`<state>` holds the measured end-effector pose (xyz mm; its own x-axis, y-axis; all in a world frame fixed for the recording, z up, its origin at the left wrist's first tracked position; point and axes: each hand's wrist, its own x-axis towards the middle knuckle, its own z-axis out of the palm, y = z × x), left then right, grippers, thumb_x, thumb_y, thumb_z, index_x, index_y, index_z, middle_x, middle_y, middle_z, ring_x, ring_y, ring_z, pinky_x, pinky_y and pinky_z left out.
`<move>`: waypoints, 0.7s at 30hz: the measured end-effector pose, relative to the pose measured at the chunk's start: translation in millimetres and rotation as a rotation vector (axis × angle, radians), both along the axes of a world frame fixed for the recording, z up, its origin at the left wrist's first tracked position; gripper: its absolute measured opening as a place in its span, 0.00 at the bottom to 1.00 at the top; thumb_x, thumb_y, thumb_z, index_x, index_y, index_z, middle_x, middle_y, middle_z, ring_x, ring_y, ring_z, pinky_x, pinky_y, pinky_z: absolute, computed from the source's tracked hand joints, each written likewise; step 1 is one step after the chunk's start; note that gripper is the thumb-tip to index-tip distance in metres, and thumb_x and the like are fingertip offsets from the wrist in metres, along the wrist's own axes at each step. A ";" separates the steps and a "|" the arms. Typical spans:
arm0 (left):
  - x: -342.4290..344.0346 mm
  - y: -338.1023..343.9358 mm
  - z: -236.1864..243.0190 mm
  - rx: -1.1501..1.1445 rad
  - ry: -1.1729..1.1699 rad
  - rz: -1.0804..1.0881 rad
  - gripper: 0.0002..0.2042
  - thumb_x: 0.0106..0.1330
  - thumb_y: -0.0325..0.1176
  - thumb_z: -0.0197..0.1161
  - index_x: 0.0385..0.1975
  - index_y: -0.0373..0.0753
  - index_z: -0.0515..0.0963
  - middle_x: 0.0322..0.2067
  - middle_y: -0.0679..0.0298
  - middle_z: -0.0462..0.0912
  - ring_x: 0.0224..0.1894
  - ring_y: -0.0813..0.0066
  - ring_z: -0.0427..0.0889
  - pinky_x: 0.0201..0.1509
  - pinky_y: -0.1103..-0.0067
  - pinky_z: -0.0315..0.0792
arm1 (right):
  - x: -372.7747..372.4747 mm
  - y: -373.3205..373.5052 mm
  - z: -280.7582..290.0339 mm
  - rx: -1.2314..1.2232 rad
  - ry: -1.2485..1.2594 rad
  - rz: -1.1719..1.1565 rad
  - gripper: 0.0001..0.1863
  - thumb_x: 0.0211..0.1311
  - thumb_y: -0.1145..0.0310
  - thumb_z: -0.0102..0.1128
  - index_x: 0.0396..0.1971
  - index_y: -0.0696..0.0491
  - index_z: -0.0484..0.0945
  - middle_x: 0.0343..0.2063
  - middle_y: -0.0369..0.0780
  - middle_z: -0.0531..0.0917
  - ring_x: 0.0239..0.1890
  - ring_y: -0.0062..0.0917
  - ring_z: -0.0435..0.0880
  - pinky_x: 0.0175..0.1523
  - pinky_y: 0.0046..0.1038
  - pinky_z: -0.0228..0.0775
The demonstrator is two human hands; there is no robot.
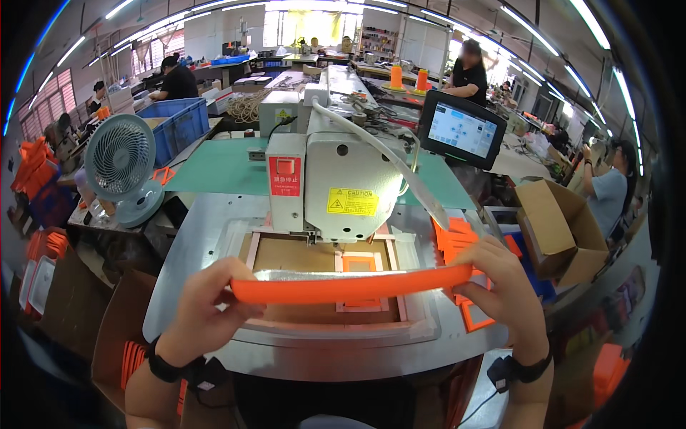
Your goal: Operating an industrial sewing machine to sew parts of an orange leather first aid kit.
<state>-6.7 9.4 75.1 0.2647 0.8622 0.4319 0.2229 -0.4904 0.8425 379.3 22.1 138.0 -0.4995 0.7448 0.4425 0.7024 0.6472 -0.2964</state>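
Note:
My left hand (221, 304) grips the left end of a long orange piece (351, 284) with a silvery upper edge, and my right hand (486, 279) grips its other end. I hold it level above a metal worktable (186, 279), in front of a pale industrial sewing machine (349, 193). Behind the held piece, a frame jig (396, 317) with pale strips surrounds a brown board, on which a smaller orange rectangular piece (361, 261) lies under the machine head. Orange flat pieces (450, 236) are piled on the metal top beside my right hand.
A fan (120, 161) and blue crate (163, 125) stand left. A screen (461, 129) and cardboard box (554, 232) are right. Open boxes with orange pieces (132, 361) flank me low left. Co-workers (179, 82) sit or stand behind and at right (604, 186).

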 end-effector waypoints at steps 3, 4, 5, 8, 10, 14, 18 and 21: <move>-4.7 14.2 0.6 -0.054 -0.035 -0.002 0.08 0.63 0.19 0.66 0.37 0.35 0.74 0.33 0.66 0.79 0.35 0.80 0.83 0.39 0.83 0.80 | -7.0 9.6 -11.5 -0.127 0.125 -0.034 0.16 0.46 0.78 0.73 0.37 0.57 0.79 0.32 0.41 0.82 0.36 0.34 0.81 0.43 0.31 0.72; -6.3 17.1 -0.4 -0.078 -0.055 -0.008 0.08 0.63 0.19 0.66 0.37 0.35 0.74 0.34 0.65 0.78 0.36 0.81 0.83 0.40 0.83 0.81 | -10.5 10.8 -13.8 -0.180 0.173 -0.059 0.15 0.45 0.79 0.72 0.36 0.57 0.80 0.32 0.40 0.82 0.35 0.32 0.82 0.42 0.29 0.73; -9.5 18.0 -2.2 -0.083 -0.046 -0.009 0.08 0.63 0.19 0.66 0.37 0.35 0.74 0.34 0.65 0.79 0.37 0.81 0.82 0.41 0.82 0.81 | -12.0 13.3 -18.0 -0.161 0.167 -0.050 0.16 0.46 0.79 0.72 0.37 0.57 0.80 0.32 0.41 0.82 0.34 0.32 0.82 0.42 0.29 0.73; -16.5 17.2 -3.9 -0.085 0.032 0.011 0.08 0.63 0.19 0.66 0.38 0.35 0.75 0.37 0.64 0.79 0.39 0.81 0.81 0.42 0.82 0.80 | -14.7 13.6 -31.4 -0.100 0.145 -0.021 0.17 0.47 0.79 0.73 0.39 0.57 0.80 0.32 0.42 0.82 0.33 0.32 0.82 0.41 0.28 0.74; -17.7 8.4 -0.3 -0.067 0.154 0.054 0.08 0.63 0.18 0.65 0.38 0.35 0.75 0.37 0.64 0.79 0.40 0.80 0.80 0.43 0.83 0.79 | -16.6 8.1 -41.2 -0.052 0.125 0.005 0.17 0.48 0.79 0.72 0.40 0.57 0.79 0.32 0.42 0.81 0.33 0.33 0.82 0.41 0.28 0.74; -36.9 -1.1 -18.4 0.089 0.204 -0.012 0.13 0.68 0.41 0.67 0.38 0.36 0.77 0.39 0.60 0.80 0.42 0.72 0.81 0.46 0.78 0.74 | -24.9 -9.8 -47.3 0.068 0.000 0.082 0.18 0.50 0.79 0.70 0.42 0.55 0.78 0.35 0.43 0.81 0.38 0.38 0.84 0.41 0.33 0.78; -39.7 -5.3 -22.0 0.075 0.251 0.013 0.19 0.70 0.50 0.63 0.38 0.37 0.78 0.39 0.57 0.82 0.43 0.66 0.82 0.48 0.75 0.73 | -24.3 -5.3 -60.9 0.101 -0.024 0.146 0.17 0.51 0.78 0.67 0.43 0.56 0.78 0.36 0.42 0.81 0.38 0.36 0.84 0.39 0.32 0.79; -37.8 -0.5 -22.2 0.123 0.302 0.025 0.14 0.68 0.42 0.66 0.39 0.36 0.78 0.40 0.57 0.83 0.45 0.61 0.83 0.49 0.72 0.75 | -23.1 3.0 -69.0 0.130 -0.040 0.155 0.16 0.53 0.78 0.64 0.43 0.57 0.78 0.37 0.41 0.81 0.38 0.35 0.84 0.40 0.31 0.79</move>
